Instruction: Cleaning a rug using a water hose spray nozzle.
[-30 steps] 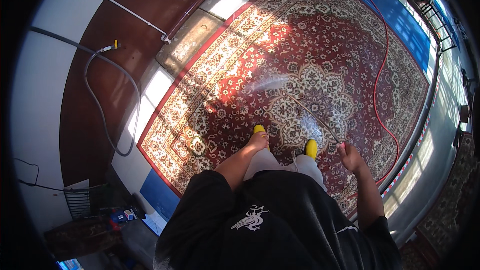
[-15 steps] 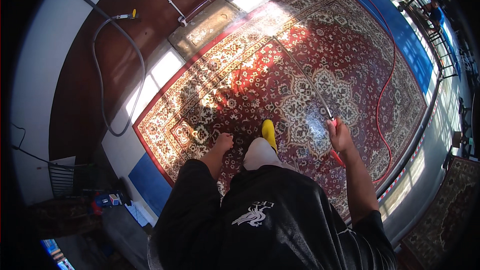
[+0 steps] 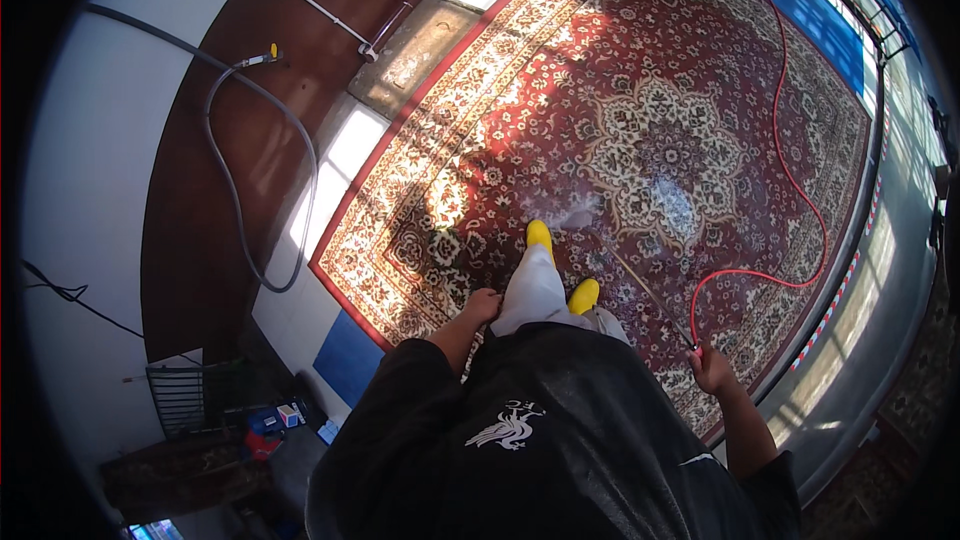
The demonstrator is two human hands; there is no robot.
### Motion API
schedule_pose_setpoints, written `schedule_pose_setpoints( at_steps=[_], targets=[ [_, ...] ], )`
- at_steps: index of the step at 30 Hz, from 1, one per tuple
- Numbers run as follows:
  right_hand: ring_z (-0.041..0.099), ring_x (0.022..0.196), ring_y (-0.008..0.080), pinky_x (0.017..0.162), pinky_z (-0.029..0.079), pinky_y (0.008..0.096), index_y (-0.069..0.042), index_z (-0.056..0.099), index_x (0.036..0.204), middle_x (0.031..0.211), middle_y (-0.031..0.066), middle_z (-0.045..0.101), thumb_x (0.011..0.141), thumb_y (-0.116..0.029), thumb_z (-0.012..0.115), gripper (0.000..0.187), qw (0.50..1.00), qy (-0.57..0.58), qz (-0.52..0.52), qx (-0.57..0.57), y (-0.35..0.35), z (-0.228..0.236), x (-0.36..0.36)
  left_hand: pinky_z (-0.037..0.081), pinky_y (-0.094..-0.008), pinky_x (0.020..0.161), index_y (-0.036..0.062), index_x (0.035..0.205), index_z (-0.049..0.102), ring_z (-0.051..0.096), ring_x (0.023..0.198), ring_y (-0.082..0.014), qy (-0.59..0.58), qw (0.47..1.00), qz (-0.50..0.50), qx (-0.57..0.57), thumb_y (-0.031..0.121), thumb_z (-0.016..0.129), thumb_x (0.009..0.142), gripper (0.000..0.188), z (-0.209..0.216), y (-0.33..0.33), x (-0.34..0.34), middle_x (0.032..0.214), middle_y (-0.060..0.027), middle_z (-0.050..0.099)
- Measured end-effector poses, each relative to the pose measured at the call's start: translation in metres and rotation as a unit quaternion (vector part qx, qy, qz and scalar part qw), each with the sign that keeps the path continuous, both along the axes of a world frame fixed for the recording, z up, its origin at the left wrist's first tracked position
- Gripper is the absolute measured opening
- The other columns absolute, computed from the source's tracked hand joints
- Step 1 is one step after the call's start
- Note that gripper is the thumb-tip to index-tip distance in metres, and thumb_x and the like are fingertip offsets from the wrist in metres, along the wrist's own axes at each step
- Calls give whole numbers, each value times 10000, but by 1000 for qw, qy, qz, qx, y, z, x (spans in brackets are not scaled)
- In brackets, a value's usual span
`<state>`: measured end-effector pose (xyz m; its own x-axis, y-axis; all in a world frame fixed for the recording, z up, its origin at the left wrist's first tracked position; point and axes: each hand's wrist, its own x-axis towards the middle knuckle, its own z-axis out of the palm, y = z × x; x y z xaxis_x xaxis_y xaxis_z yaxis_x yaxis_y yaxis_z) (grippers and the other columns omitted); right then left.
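My right hand (image 3: 712,370) is wrapped round the red grip of a long, thin metal spray wand (image 3: 652,290), low on my right side. The wand slants forward and left, its tip just above a red patterned rug (image 3: 540,120). A whitish mist hangs over the pile ahead of my feet. From the grip a red hose (image 3: 752,272) loops out to the right and runs up along the rug's right side. My left hand (image 3: 485,306) hangs beside my left thigh, fingers curled, with nothing seen in it. I stand on the rug in yellow boots (image 3: 539,235).
On the left, a grey hose (image 3: 218,155) with a yellow-handled valve hangs along the brown-and-white wall. A metal cover plate (image 3: 415,52) lies beside the rug's left edge. Red-and-white tape (image 3: 828,312) marks the right side. Dark items and a wire rack (image 3: 185,398) stand at lower left.
My right hand has drawn back toward me with the wand, whose tip has come from the far rug border to near my feet. A second yellow boot now shows. The view has shifted.
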<state>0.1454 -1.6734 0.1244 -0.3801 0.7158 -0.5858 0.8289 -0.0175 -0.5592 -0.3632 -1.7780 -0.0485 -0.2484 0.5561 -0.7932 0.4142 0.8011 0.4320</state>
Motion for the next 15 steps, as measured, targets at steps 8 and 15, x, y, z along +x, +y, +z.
schedule_pose_setpoints(
  at_steps=[8, 15],
  targets=[
    [588, 650, 333, 600, 437, 385, -2, 531, 835, 646, 173, 572, 870, -359, 528, 359, 998, -25, 3, -51, -47, -9, -14, 479, -378, 760, -9, 1012, 623, 624, 836, -310, 70, 997, -26, -5, 235, 538, 801, 334, 18, -4, -22, 967, -194, 635],
    [596, 637, 293, 605, 452, 381, 22, 532, 837, 648, 168, 569, 874, -372, 523, 395, 997, 44, 50, -42, 14, -29, -121, 471, -288, 513, 27, 1020, 584, 579, 595, -161, -124, 970, 207, -27, 202, 533, 849, 250, 25, -12, -46, 746, -70, 591]
  ],
)
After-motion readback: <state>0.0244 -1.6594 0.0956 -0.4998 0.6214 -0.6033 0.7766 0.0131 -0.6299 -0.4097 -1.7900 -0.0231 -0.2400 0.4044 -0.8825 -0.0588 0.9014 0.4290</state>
